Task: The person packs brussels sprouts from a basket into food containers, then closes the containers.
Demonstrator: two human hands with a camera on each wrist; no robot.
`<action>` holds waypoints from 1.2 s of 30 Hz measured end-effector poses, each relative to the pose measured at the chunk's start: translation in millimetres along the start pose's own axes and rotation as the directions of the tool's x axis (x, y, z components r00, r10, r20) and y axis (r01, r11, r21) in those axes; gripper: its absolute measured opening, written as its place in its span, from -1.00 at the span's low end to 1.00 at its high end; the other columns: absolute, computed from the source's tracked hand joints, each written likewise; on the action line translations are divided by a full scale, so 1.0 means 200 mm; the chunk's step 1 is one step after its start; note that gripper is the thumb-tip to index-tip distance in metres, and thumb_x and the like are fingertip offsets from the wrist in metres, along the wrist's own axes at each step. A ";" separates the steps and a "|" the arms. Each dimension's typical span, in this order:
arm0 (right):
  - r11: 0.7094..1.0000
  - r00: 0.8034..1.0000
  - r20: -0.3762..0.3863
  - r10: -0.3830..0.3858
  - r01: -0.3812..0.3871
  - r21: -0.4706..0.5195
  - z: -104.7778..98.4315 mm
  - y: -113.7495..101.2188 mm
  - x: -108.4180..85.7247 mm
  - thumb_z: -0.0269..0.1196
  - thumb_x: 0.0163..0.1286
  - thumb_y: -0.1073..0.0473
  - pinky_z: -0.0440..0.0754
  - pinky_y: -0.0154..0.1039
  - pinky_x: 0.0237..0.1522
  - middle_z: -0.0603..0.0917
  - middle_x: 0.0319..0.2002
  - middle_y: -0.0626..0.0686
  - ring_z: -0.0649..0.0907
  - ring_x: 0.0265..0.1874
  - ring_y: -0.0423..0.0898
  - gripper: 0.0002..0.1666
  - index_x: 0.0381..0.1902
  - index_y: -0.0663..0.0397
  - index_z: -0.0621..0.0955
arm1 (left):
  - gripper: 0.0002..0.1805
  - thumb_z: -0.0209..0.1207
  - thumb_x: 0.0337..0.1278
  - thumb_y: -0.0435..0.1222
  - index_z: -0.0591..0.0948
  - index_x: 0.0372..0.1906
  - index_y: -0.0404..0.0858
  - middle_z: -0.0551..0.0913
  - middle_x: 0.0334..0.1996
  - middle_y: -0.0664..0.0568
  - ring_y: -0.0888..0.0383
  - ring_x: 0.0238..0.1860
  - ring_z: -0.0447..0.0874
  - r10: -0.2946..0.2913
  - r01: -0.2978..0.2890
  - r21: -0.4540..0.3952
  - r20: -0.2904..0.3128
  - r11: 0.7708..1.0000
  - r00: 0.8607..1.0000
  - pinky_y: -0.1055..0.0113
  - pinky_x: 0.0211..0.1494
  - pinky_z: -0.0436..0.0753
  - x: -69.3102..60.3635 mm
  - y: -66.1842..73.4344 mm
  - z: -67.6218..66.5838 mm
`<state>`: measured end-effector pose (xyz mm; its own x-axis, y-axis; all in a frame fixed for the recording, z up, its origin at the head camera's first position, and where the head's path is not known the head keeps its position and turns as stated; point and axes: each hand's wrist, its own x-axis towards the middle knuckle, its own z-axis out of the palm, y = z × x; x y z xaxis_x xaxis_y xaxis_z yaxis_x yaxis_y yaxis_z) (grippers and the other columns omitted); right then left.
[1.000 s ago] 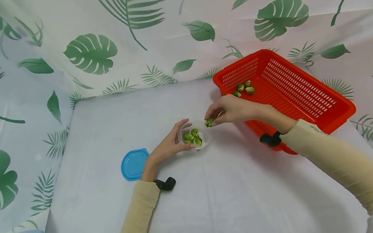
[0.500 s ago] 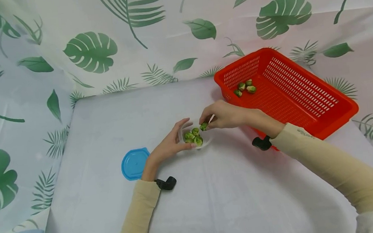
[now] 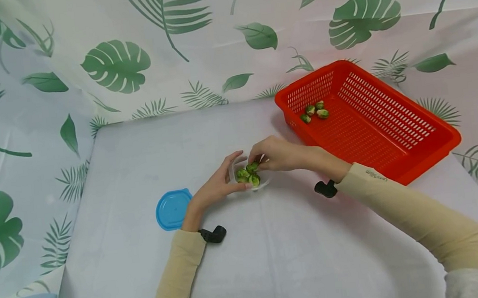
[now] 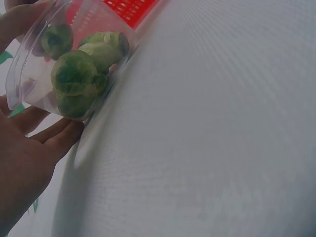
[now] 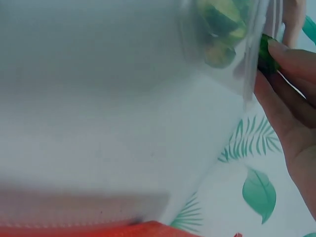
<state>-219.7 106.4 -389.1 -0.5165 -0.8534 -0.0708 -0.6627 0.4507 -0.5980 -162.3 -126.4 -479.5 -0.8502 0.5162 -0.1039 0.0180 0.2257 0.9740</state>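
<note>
Green sprout (image 3: 252,167), pinched in the grip of the right hand (image 3: 280,154), is held at the mouth of the clear container (image 5: 251,74), clasped from the left by the left hand (image 3: 216,184).

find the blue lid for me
In the head view, the blue lid lies left of centre on the white tabletop, partly behind the wrist of the left hand.

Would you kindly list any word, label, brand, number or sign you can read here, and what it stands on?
No text can be read for certain.
Right sleeve: a small dark mark near the cuff, perhaps lettering, too small and blurred to read.
Clear container, blue lid, red basket: no lettering can be made out.
</note>
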 end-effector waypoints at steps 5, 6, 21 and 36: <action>0.997 0.998 -0.021 -0.064 0.063 -0.043 0.05 0.00 0.03 0.35 0.27 0.51 0.78 -0.05 0.00 0.79 -0.16 0.19 0.79 -0.15 0.05 -0.77 -0.10 0.35 0.74 | 0.00 0.38 0.25 -0.13 0.03 0.64 0.23 -0.04 0.66 0.18 0.03 0.68 -0.22 -0.031 0.031 0.025 -0.015 0.999 0.999 -0.19 0.63 0.06 -0.01 0.00 0.00; 0.997 0.997 -0.022 -0.069 0.068 -0.046 0.06 0.00 0.03 0.34 0.28 0.52 0.78 -0.05 0.00 0.79 -0.17 0.19 0.79 -0.15 0.04 -0.77 -0.10 0.36 0.74 | 0.00 0.38 0.25 -0.13 0.03 0.64 0.24 -0.05 0.66 0.17 0.03 0.68 -0.21 -0.030 0.031 0.025 -0.014 0.999 0.999 -0.19 0.63 0.06 -0.01 0.00 0.00; 0.991 0.999 0.039 -0.024 0.029 -0.127 0.09 -0.01 0.06 0.39 0.32 0.43 0.75 -0.11 0.08 0.76 -0.09 0.19 0.74 -0.11 0.01 -0.70 0.01 0.35 0.72 | 0.01 0.37 0.25 -0.14 0.02 0.65 0.21 -0.03 0.66 0.16 0.03 0.68 -0.18 -0.027 0.027 0.009 -0.008 1.000 1.000 -0.17 0.64 0.08 -0.01 0.00 0.00; 0.999 0.998 0.051 -0.028 0.030 -0.039 0.07 0.01 0.08 0.37 0.31 0.46 0.77 -0.11 0.02 0.77 -0.14 0.17 0.74 -0.14 0.02 -0.77 -0.08 0.33 0.74 | 0.00 0.37 0.26 -0.13 0.03 0.63 0.27 -0.04 0.66 0.18 0.03 0.68 -0.21 -0.024 0.024 0.008 -0.008 1.000 1.000 -0.18 0.64 0.06 -0.01 0.00 0.00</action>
<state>-221.4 89.9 -403.2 -0.4695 -0.8779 -0.0942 -0.6989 0.4348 -0.5679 -161.5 -127.1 -479.4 -0.8548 0.5036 -0.1256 0.0019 0.2451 0.9695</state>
